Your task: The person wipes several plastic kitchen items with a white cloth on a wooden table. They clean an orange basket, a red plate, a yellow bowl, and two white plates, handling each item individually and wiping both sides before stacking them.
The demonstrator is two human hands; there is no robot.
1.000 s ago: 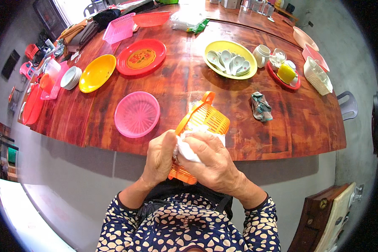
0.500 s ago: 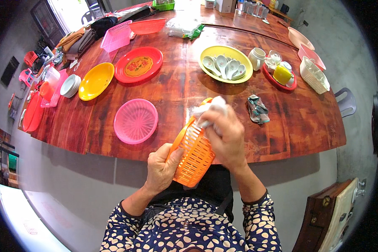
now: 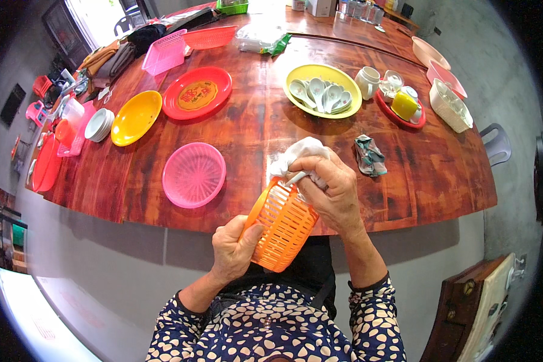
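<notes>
An orange slotted plastic basket (image 3: 283, 226) is held tilted over the table's front edge. My left hand (image 3: 232, 248) grips its rim on the left side, thumb pressed on the outer wall. My right hand (image 3: 332, 187) is closed round a white cloth (image 3: 301, 151), which lies against the basket's far rim. The cloth bunches up above the fingers. Left of the basket, a round pink basket (image 3: 194, 175) rests on the table. To the right of my right hand lies a crumpled patterned cloth (image 3: 369, 155).
Beyond my hands, a yellow bowl (image 3: 351, 90) holds several white spoons. A red tray (image 3: 413, 123) with cups and a white jug (image 3: 366, 83) stand to its right. Left are a red plate (image 3: 170, 104), a yellow plate (image 3: 127, 130) and stacked white bowls (image 3: 96, 127).
The orange basket has turned slightly and shifted a little right. My right hand and the white cloth have moved slightly right and down along the rim. My left hand keeps its grip.
</notes>
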